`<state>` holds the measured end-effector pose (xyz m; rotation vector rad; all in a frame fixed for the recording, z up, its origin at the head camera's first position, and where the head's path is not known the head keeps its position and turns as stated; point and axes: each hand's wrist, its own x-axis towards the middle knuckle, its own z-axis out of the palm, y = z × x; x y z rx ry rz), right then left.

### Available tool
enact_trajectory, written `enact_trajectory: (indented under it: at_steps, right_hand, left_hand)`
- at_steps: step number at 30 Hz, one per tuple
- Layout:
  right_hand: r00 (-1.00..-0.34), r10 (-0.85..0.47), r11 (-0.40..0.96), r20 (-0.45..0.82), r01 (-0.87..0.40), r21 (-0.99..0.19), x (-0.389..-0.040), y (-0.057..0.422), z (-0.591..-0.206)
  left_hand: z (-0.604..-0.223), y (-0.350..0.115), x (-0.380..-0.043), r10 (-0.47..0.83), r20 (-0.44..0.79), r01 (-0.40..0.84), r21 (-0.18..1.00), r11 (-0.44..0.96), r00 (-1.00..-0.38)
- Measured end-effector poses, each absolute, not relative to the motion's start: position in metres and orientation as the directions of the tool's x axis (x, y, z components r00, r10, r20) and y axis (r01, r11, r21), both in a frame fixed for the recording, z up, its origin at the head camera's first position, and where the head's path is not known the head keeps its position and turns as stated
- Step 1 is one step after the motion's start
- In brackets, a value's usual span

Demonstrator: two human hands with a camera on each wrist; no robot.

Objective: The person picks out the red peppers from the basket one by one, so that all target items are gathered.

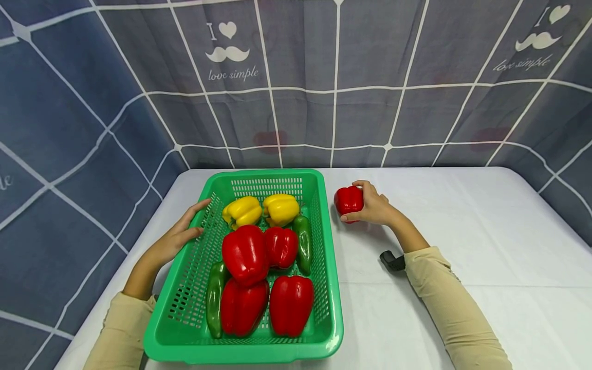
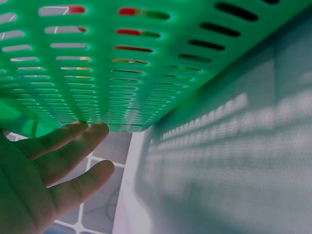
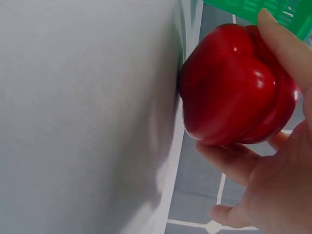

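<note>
My right hand (image 1: 375, 205) grips a glossy red bell pepper (image 1: 348, 200) at its side, just right of the green basket (image 1: 336, 308). In the right wrist view the thumb lies along one side of the pepper (image 3: 234, 87) and fingers touch its other side. My left hand (image 1: 174, 241) rests on the basket's left rim. In the left wrist view, fairly straight fingers (image 2: 80, 187) lie by the basket's slotted outer wall (image 2: 107, 63). Inside the basket lie two yellow bell peppers (image 1: 281, 209), several red bell peppers (image 1: 291, 307) and two long green peppers (image 1: 303, 244).
A white cloth covers the table (image 1: 462, 221). Behind and to the left hangs a grey-blue checked curtain (image 1: 300, 118). A black strap-like piece (image 1: 392, 261) sits beside the right sleeve.
</note>
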<state>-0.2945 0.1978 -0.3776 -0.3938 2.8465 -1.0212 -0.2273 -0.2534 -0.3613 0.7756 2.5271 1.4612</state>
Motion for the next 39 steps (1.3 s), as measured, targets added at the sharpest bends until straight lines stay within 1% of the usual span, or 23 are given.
enact_trajectory:
  at_steps: [8, 17, 29, 39]
  right_hand:
    - [-0.954, -0.300, 0.745, -0.022, -0.220, -0.630, -0.2928, 0.1993, -0.3763]
    - [-0.940, -0.340, 0.756, -0.042, -0.246, -0.606, -0.2911, 0.2008, -0.3724]
    - [-0.928, -0.358, 0.780, -0.102, -0.238, -0.578, -0.2882, 0.2066, -0.3693]
    - [-0.931, -0.354, 0.767, -0.090, -0.234, -0.598, -0.2884, 0.2027, -0.3756]
  left_hand:
    - [-0.3616, -0.2540, -0.2266, 0.495, 0.149, 0.371, 0.845, 0.386, -0.856]
    - [-0.3609, -0.2535, -0.2279, 0.477, 0.137, 0.363, 0.831, 0.421, -0.868]
    - [-0.3606, -0.2524, -0.2299, 0.476, 0.137, 0.363, 0.830, 0.423, -0.869]
    - [-0.3596, -0.2516, -0.2285, 0.481, 0.138, 0.369, 0.824, 0.429, -0.866]
